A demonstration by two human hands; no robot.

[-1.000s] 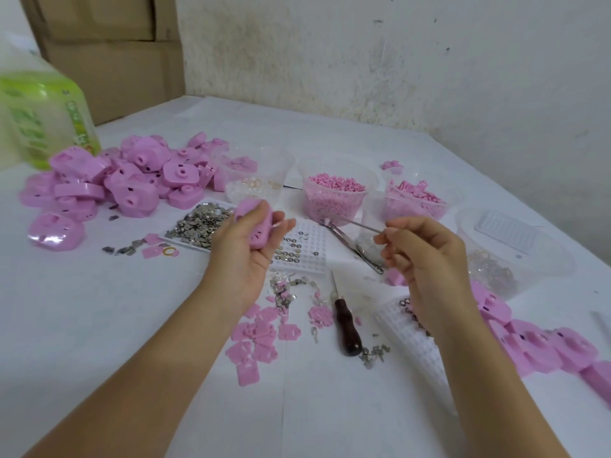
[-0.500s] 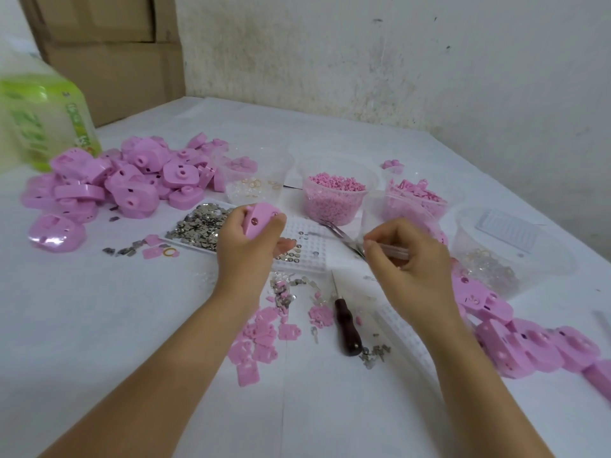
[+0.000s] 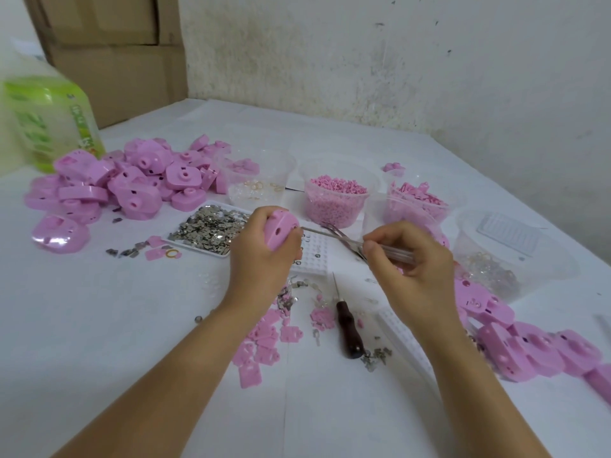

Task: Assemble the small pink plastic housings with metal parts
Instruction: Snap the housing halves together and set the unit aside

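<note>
My left hand grips a small pink housing upright above the table's middle. My right hand pinches a thin screwdriver with a clear handle; its metal shaft runs left and its tip meets the housing's side. Behind my left hand a white tray holds a heap of small metal parts. A large pile of pink housings lies at the far left, and more housings lie at the right.
Clear tubs of pink pellets, pink pieces, rings and metal bits stand behind. Scissors lie behind the shaft. A dark-handled awl, loose pink plates, white grid trays and a green bottle are around.
My right hand has brought the screwdriver leftward until its tip reaches the housing. My left hand has turned the housing upright and shifted it slightly right.
</note>
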